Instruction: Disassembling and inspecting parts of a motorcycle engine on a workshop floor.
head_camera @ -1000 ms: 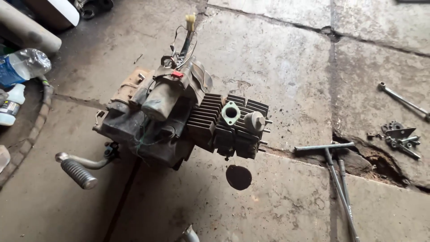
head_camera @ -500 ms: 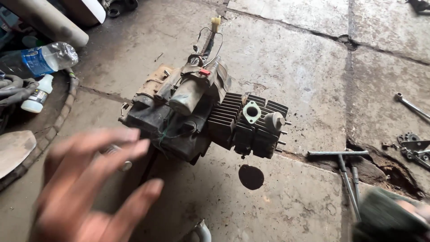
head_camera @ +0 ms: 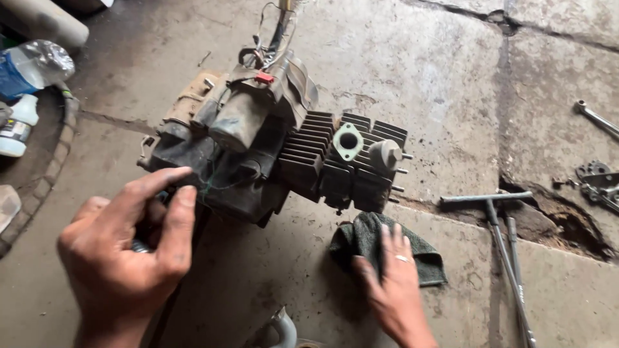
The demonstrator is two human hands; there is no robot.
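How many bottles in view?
2, both at the left edge: a crumpled clear bottle with a blue label, and below it a small white bottle. Both are partly cropped, so more may lie out of frame.

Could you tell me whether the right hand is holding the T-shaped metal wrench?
No, the right hand presses flat on the dark green cloth, while the T-shaped metal wrench lies untouched on the concrete floor.

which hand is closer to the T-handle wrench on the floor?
Right. The right hand presses a dark green rag just left of the T-handle wrench, not touching it. The left hand is far across, at the engine's left end.
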